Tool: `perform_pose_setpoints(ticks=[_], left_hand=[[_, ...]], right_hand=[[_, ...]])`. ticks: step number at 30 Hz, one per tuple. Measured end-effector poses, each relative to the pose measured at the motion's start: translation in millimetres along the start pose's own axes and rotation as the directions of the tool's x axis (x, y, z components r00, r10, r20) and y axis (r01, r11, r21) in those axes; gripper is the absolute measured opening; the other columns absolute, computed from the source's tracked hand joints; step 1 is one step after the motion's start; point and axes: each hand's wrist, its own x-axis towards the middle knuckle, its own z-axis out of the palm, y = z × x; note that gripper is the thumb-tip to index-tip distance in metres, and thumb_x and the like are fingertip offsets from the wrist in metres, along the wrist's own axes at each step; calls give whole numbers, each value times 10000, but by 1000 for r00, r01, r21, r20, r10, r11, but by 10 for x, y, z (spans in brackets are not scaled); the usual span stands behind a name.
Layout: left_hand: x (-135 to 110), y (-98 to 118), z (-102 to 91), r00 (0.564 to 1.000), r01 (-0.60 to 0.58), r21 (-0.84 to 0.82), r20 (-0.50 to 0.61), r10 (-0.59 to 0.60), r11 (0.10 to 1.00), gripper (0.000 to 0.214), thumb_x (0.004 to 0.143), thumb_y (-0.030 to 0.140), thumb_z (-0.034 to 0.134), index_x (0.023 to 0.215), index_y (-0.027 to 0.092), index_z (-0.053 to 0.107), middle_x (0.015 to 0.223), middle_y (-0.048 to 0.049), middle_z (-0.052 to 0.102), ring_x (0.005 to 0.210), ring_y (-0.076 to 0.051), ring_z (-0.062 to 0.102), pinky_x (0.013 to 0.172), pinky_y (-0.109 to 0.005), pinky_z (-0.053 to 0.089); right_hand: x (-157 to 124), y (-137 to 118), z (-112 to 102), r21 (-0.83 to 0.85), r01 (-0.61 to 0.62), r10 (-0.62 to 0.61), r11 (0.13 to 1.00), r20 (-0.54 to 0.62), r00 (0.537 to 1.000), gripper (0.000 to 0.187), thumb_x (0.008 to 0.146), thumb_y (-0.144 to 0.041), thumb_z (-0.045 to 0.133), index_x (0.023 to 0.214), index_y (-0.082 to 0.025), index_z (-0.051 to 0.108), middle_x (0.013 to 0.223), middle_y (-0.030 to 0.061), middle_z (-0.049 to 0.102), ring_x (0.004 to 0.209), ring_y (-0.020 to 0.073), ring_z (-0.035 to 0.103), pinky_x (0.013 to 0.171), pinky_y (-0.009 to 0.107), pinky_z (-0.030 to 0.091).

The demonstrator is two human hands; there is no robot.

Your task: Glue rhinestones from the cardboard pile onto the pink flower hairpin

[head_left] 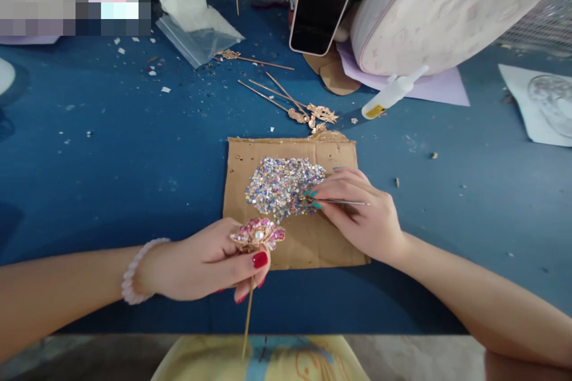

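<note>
My left hand [210, 262] is closed around a hairpin [258, 234]. Its flower-shaped head carries pink stones and a white pearl in the middle, and its thin gold-coloured stem [247, 321] points down past the table's front edge. In my right hand [366, 214], a thin silver tweezers-like tool [344, 202] is pinched between thumb and fingers. Its working end is at the right side of a heap of small glittering stones [283, 184], partly covered by my fingertips. Those blue, white and clear stones lie on a piece of brown cardboard [322, 244].
Behind the cardboard lie several gold-coloured hairpins [319, 113] and a white glue bottle [393, 95]. A phone [326, 0], a pale bag [402, 18] and a plastic bag with white material [192, 18] stand or lie farther back. A printed sheet [543, 104] is at right.
</note>
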Motion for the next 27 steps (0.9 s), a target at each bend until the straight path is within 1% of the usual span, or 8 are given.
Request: perform_pose_setpoints(ticks=[5,11,15,18,24,27], left_hand=[[19,24,7,1000,-15,6,-3,15,1000,438,1083,434,392,788,167,574,576,41,507,475,-65,442,420,-138,320],[33,54,8,1000,-21,35,-5,21,999,437,1075,423,407,760,167,568,553,40,511,464,-71,453,422,-148,334],[33,71,10,1000,-18,53,-5,18,998,434,1070,419,413,754,167,570,549,37,526,441,-67,409,417,-153,332],[31,77,15,1000,-7,53,-6,8,999,429,1072,416,406,756,173,563,554,36,527,450,-71,435,416,-152,331],[45,90,8,1000,3,84,11,-4,996,432,1054,461,422,738,194,547,541,28,538,471,-101,508,471,-187,412],[52,101,-1,1000,2,124,18,-4,992,435,1054,469,412,736,201,542,540,27,546,477,-106,524,490,-193,432]], right_hand=[[-13,19,-5,4,-19,19,1000,-18,1000,149,925,-85,627,940,-227,672,853,22,779,812,174,745,829,369,591],[-11,5,-17,28,-43,44,999,-32,999,181,907,-81,640,934,-247,708,865,9,790,810,182,748,830,379,588],[-7,-28,-22,13,-2,2,1000,-4,1000,208,891,-55,643,931,-252,697,848,-8,788,798,178,746,849,384,581],[-8,-40,-23,3,19,-19,1000,16,1000,219,886,-48,644,935,-255,694,826,-17,784,793,178,742,849,387,575],[7,-41,-15,43,5,-6,999,17,1000,250,877,-44,647,960,-270,713,835,-21,785,804,178,743,845,387,584],[23,-40,2,30,6,-6,1000,2,1000,215,890,-63,644,951,-260,707,844,-8,788,805,183,747,829,388,591]])
